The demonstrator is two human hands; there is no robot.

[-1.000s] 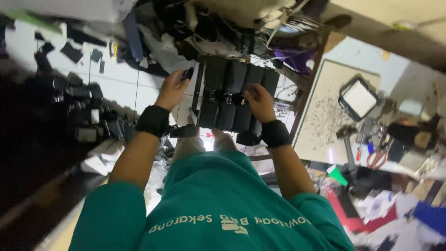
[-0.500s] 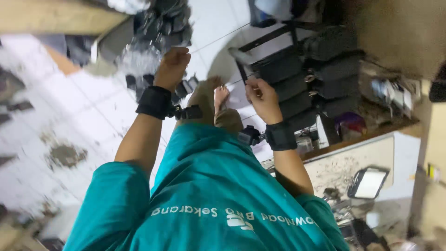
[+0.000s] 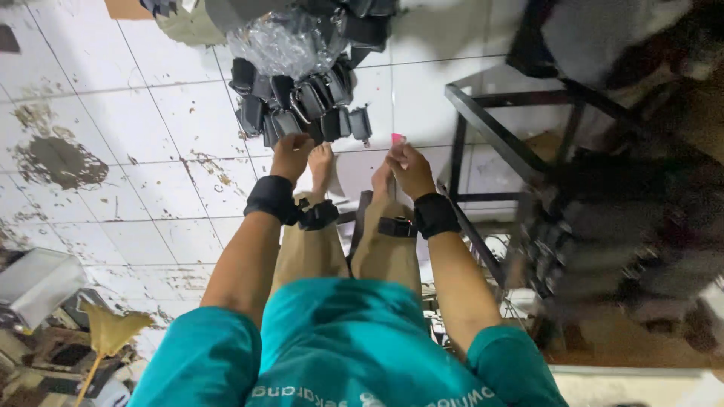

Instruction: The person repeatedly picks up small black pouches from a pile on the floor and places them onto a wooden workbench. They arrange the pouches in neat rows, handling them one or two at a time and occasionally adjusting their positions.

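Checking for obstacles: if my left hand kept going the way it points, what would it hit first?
Probably the pile of dark buckles on the tiled floor; the left hand already reaches its near edge, though depth is unclear.

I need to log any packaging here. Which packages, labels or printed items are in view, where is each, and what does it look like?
Clear plastic bag: top centre on the floor, crumpled and shiny, above the pile of black parts.
Pink tag: small, at the right hand fingertips.
Shirt print: white lettering on teal fabric, bottom centre.
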